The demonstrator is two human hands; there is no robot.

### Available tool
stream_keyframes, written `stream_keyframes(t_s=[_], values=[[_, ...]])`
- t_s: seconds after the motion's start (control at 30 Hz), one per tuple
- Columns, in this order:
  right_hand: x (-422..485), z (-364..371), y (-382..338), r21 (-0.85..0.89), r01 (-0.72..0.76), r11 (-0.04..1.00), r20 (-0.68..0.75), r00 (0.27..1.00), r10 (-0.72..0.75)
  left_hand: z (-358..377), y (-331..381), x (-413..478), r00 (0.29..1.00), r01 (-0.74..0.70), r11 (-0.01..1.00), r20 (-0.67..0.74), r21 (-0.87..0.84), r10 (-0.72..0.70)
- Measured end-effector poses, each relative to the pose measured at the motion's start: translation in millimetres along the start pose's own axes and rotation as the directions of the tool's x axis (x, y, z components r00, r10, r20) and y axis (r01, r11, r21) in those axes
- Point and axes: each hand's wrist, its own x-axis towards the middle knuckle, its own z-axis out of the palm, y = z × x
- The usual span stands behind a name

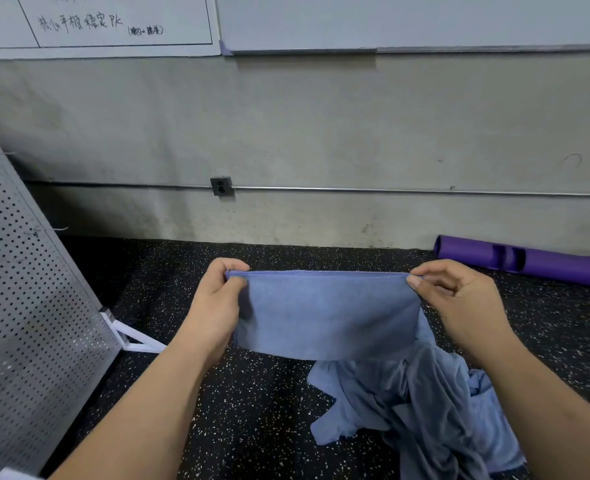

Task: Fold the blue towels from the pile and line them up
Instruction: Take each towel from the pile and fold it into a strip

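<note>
1. Firstly, at the far left a perforated grey metal panel (26,289) stands tilted. A white bracket foot (130,337) at its lower edge rests on the black speckled floor (252,410).
2. The left hand (217,306) is raised above the floor. Its grip is narrow, with thumb and fingers pinching the upper left corner of the blue towel (324,313).
3. On the wall (321,133) behind, a grey socket box (221,186) sits on a thin conduit that runs level.
4. The blue towel hangs in the air between both hands. Its top edge is pulled taut and level, and the cloth falls flat below it, clear of the floor. Whether it is doubled over cannot be confirmed.
5. The right hand (459,299) is level with the left. Its grip is narrow, with thumb and forefinger pinching the towel's upper right corner.
6. The pile (418,410) of crumpled blue towels lies on the floor below and right of the held towel. It is partly covered by the right forearm.
7. At the far right a purple tube (529,263) lies on the floor against the wall, well apart from the pile.
</note>
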Motion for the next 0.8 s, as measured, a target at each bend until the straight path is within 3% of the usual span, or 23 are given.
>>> stream_keyframes(t_s=[0.13, 0.43, 0.67, 0.8], values=[[3, -9, 4, -0.072, 0.014, 0.997, 0.042, 0.999, -0.011, -14, -8, 6, 0.995, -0.069, 0.997, 0.079, 0.037, 0.065], [4, -27, 10, -0.189, 0.033, 0.981, 0.196, 0.981, 0.004, -33, -14, 11, 0.981, -0.186, 0.969, 0.083, 0.16, 0.175], [1, -35, 11, -0.416, 0.131, 0.9, 0.345, 0.938, 0.022, -42, -15, 12, 0.968, -0.211, 0.939, 0.19, 0.271, 0.163], [2, -38, 14, -0.554, 0.151, 0.819, 0.359, 0.931, 0.071, -41, -14, 11, 0.955, -0.255, 0.906, 0.233, 0.337, 0.182]])
